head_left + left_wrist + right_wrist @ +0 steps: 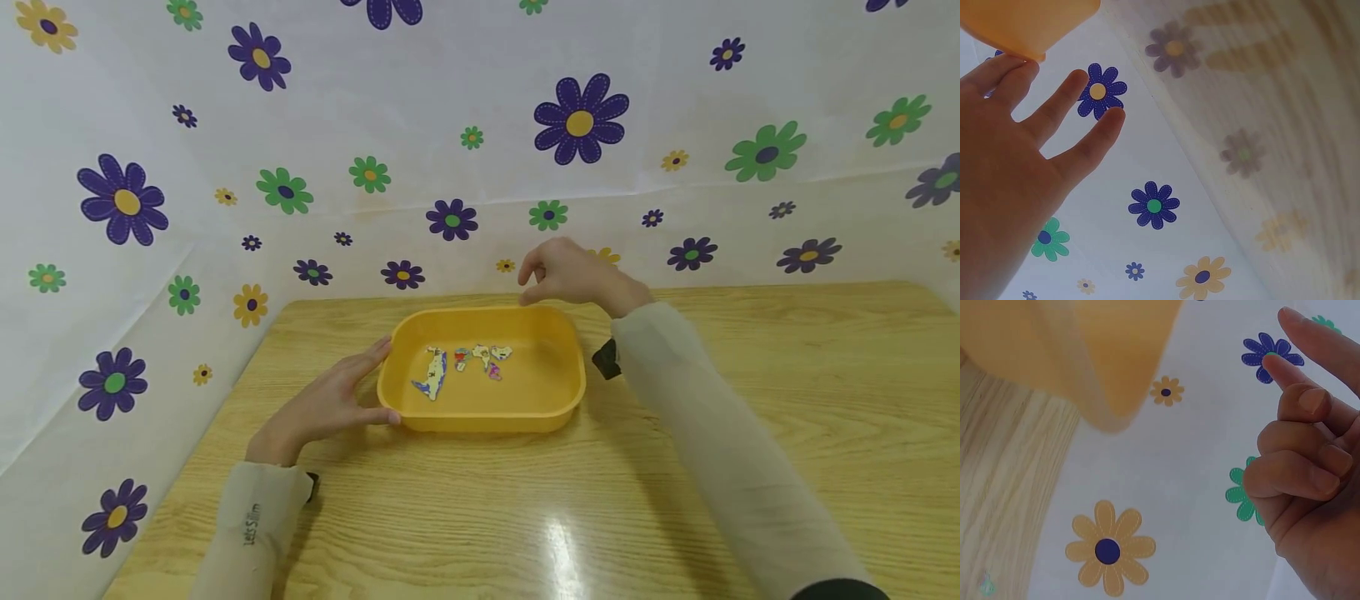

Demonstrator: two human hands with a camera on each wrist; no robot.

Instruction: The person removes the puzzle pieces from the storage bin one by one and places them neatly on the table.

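Observation:
A yellow plastic tray (pixel 487 423) stands on the wooden table. Several small flat cutouts lie in its left half: a long pale cutout with blue edges (pixel 432 375), a red-and-grey one (pixel 461 357), a pink one (pixel 494 372) and pale ones (pixel 482 354). My left hand (pixel 330 404) spans the tray's left end, thumb at the front corner and fingers along the side, spread fairly straight. My right hand (pixel 570 271) is raised above the far right rim. Its thumb and index finger are apart, the other fingers curled, with nothing visible between them (pixel 1310 450).
Behind the table hangs a white cloth (pixel 465 175) printed with purple, green and yellow flowers; it also runs down the left side. A small green shape (pixel 987 584) shows on the wood in the right wrist view. Bare wooden tabletop (pixel 480 508) extends in front of the tray.

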